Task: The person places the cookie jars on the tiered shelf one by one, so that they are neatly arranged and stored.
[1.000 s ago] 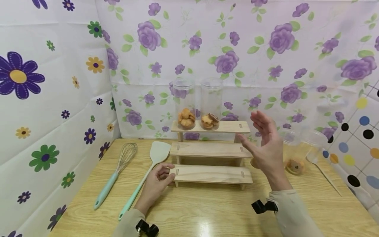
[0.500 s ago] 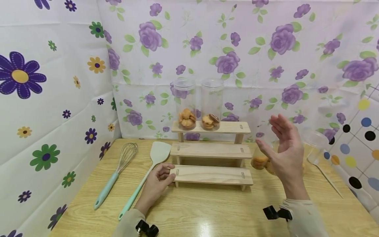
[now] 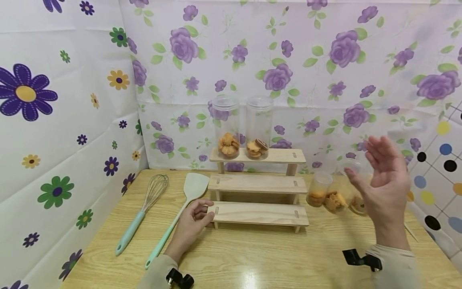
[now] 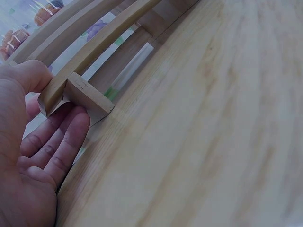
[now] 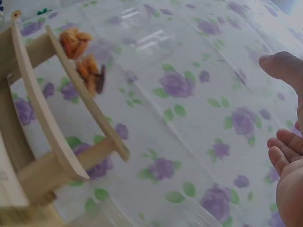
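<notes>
A three-tier wooden display stand stands mid-table. My left hand grips the left end of its lowest board; in the left wrist view the thumb lies over the board and the fingers are underneath. On the top tier, two tall clear lidded jars with cookies stand side by side: the left jar and the right jar. My right hand is raised at the right, fingers and thumb spread, holding nothing. It partly hides several clear cookie jars on the table right of the stand.
Left of the stand lie a whisk with a blue handle and a pale green spatula. A thin light handle shows beyond my right hand. Flowered cloth hangs behind the table.
My right hand has moved right, away from the stand, past the jars on the table, uncovering some of them. My left hand keeps its hold on the lowest board.
</notes>
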### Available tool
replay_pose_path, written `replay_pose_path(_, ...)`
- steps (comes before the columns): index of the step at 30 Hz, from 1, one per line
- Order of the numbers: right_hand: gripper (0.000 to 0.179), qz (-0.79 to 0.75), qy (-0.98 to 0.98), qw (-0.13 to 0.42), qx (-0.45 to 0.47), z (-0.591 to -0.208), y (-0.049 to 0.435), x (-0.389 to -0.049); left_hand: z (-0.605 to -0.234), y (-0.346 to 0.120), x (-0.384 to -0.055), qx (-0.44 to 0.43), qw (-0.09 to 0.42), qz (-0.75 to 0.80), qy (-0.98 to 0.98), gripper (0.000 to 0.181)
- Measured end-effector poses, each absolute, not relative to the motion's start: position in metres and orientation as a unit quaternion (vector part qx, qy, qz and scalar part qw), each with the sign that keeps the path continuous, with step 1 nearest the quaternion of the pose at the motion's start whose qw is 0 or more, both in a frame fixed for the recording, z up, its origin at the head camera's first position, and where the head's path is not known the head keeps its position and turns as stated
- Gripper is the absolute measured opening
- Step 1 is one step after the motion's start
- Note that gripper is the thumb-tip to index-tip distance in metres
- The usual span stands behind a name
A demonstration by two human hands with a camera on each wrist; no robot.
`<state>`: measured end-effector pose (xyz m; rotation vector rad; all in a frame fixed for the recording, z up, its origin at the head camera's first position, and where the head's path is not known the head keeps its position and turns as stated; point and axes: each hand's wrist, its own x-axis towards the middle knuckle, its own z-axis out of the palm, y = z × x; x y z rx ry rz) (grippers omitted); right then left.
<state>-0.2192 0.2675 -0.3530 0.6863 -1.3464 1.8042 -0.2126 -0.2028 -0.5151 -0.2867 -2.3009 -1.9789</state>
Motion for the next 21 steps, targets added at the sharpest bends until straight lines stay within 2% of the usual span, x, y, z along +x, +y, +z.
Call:
replay_pose_path(8, 0.090, 0.663, -0.566, 0.443, 0.210, -0.348, 0.311, -0.204, -0.516, -0.203, -0.211, -0.107, 0.044, -0.661, -0.741, 0.032)
replay_pose_path(21, 0.094, 0.543, -0.716, 0.437, 0.031, -0.380, 0.365, -0.210, -0.513, -0.202, -0.212, -0.094, 0.055, -0.642, -0.759, 0.033)
